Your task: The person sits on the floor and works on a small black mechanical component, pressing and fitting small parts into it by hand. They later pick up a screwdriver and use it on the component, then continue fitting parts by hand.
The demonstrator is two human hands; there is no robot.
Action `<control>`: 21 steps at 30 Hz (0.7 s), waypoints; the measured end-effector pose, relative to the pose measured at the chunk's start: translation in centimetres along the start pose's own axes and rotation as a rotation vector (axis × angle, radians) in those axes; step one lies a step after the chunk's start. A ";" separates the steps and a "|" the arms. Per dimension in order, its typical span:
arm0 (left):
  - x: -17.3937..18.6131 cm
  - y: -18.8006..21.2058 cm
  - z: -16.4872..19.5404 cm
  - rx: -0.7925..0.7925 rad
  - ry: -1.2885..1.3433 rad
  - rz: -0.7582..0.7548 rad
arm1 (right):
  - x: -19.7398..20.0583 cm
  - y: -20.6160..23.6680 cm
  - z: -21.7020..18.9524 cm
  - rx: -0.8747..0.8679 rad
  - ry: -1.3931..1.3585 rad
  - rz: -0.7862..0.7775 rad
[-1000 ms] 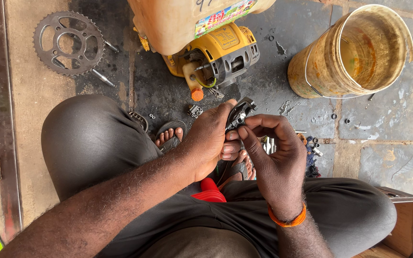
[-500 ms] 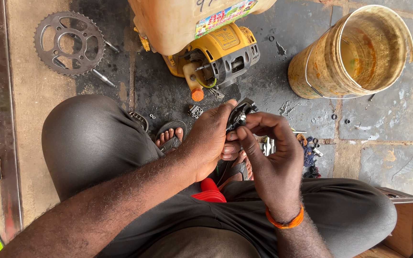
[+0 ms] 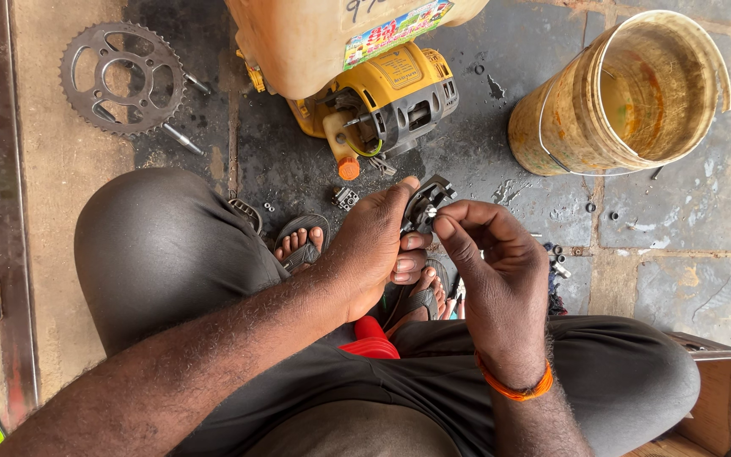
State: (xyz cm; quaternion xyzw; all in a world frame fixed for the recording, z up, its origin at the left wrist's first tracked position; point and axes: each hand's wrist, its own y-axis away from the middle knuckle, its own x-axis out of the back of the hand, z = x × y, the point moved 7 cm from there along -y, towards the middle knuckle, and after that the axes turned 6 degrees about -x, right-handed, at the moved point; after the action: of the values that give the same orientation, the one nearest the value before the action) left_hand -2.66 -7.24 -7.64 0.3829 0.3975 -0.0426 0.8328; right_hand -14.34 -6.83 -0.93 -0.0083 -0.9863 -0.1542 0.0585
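Note:
My left hand [image 3: 374, 250] grips a small black metal part [image 3: 427, 201] and holds it up over my feet. Fingers of my right hand [image 3: 492, 262] pinch at the lower edge of that same part, thumb and forefinger pressed together on something tiny that I cannot make out. An orange band sits on my right wrist [image 3: 513, 389]. Both hands hover above my sandalled feet [image 3: 302, 241], between my knees.
A yellow motor unit [image 3: 382, 97] with a tan tank lies ahead on the dark floor. A dirty yellow bucket [image 3: 628, 93] stands at the right, a toothed sprocket [image 3: 122, 78] at the left. Small bolts and bits [image 3: 556, 262] lie scattered. A wooden box [image 3: 712, 406] sits at lower right.
The hands and the black part stay almost where they were; the fingers of my right hand shift slightly on the part.

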 end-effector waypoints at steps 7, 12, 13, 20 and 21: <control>0.2 -0.3 0.0 -0.045 -0.013 -0.027 | -0.7 0.6 -0.8 0.077 0.159 0.012; 0.2 -0.4 0.1 -0.084 -0.006 -0.056 | -1.0 0.7 -1.1 0.158 0.197 -0.040; 0.2 -0.4 0.0 -0.071 -0.005 -0.043 | -0.9 0.6 -0.9 0.133 0.119 -0.060; 0.1 0.0 0.2 -0.012 0.031 -0.023 | 0.7 0.0 -0.7 -0.032 -0.147 -0.101; 0.1 0.1 0.1 -0.014 0.033 -0.028 | 0.7 0.0 -0.4 -0.085 -0.182 -0.109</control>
State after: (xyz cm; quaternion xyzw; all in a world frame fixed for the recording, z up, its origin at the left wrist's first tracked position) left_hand -2.50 -7.22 -7.58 0.3722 0.4167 -0.0452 0.8281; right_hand -15.02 -6.99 -0.44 0.0287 -0.9791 -0.1973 -0.0403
